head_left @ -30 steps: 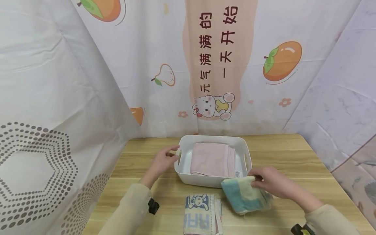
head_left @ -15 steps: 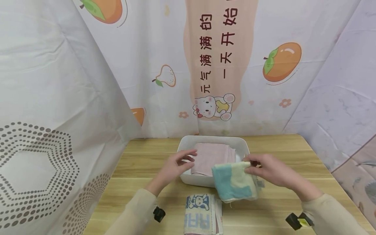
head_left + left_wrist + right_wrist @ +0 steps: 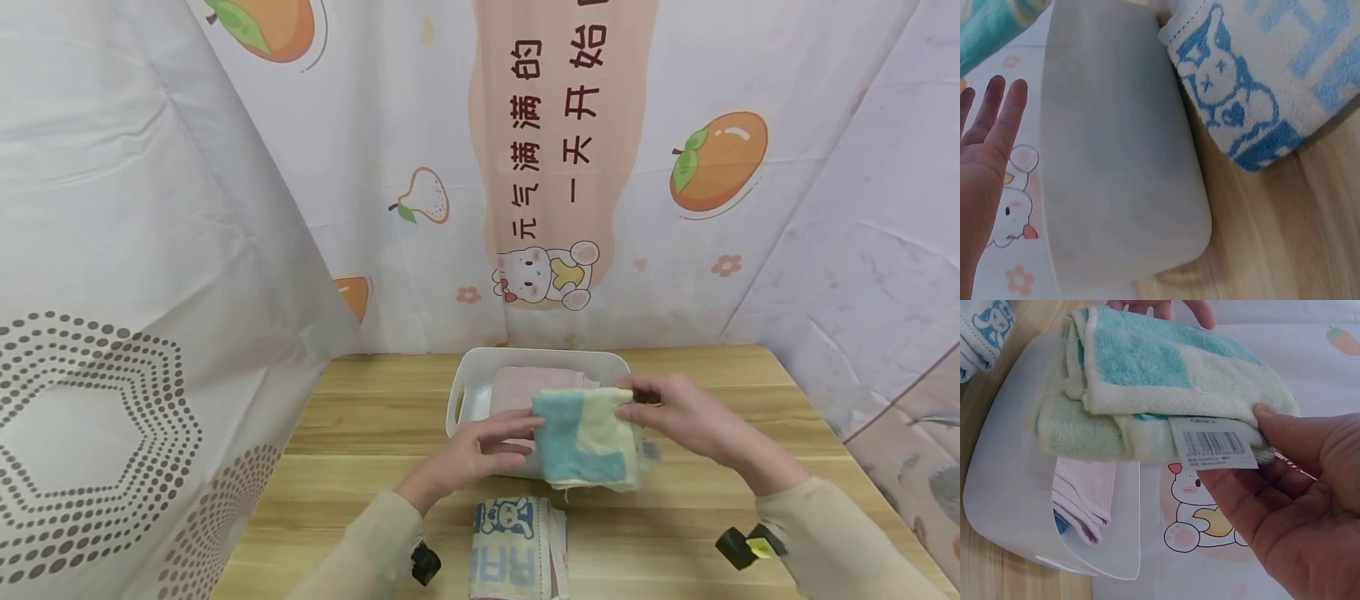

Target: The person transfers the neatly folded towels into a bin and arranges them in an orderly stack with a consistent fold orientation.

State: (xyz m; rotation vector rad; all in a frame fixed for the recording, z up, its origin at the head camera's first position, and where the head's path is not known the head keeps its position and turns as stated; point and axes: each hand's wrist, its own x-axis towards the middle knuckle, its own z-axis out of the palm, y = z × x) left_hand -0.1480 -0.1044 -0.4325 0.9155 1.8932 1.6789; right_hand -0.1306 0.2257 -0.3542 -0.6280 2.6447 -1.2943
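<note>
My right hand [image 3: 678, 417] pinches a folded teal and cream towel [image 3: 581, 437] by its right edge, thumb on top and fingers beneath. A barcode label [image 3: 1215, 440] hangs from that towel in the right wrist view. The towel is held over the front of a white plastic basket [image 3: 468, 367]. Inside the basket lies a folded pink towel [image 3: 513, 383], partly hidden by the held one. My left hand [image 3: 476, 454] is close to the teal towel's left edge with its fingers extended; in the left wrist view its fingers [image 3: 1007, 119] look apart from the towel.
A folded white towel with blue rabbit print [image 3: 510, 546] lies on the wooden table [image 3: 375, 408] in front of the basket. Printed cloth curtains [image 3: 420, 275] hang behind and at both sides. A bit of blue shows under the pink towel in the right wrist view.
My right hand has raised the teal towel and brought it leftward, from the basket's front right corner to over its front. My left hand has moved right and nearer, from the basket's left side toward the towel.
</note>
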